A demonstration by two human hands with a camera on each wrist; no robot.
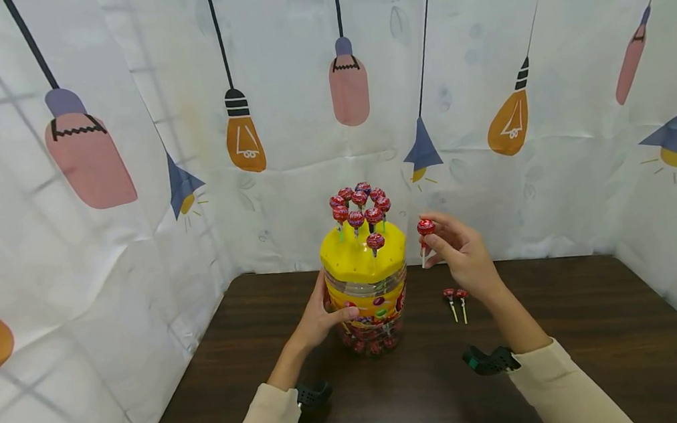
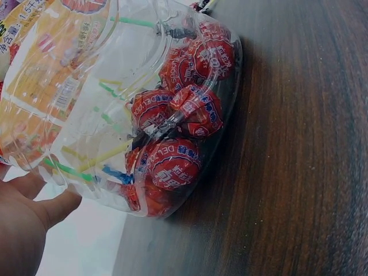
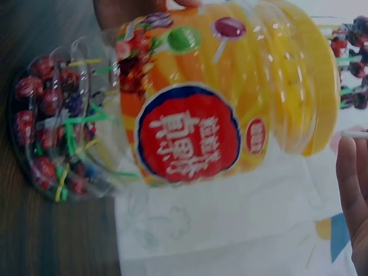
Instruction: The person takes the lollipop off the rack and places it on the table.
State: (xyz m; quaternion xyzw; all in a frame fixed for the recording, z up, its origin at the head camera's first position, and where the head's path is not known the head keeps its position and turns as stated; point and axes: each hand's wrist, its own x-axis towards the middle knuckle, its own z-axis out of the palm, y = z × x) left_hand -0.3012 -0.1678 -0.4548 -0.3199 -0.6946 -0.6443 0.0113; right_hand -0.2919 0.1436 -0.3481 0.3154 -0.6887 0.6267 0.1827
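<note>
A clear plastic lollipop jar with an orange label stands on the table. My left hand holds its left side, thumb across the label. Several red-wrapped lollipops stand upright in the yellow lid. To the right of the lid, my right hand pinches a red lollipop by its stick, candy end up. More lollipops lie inside the jar's bottom in the left wrist view. In the right wrist view, a white stick shows at the fingertips.
Two lollipops lie side by side on the dark wooden table, right of the jar and below my right hand. Behind the table hangs a white cloth printed with lamps. A black band sits at my right wrist.
</note>
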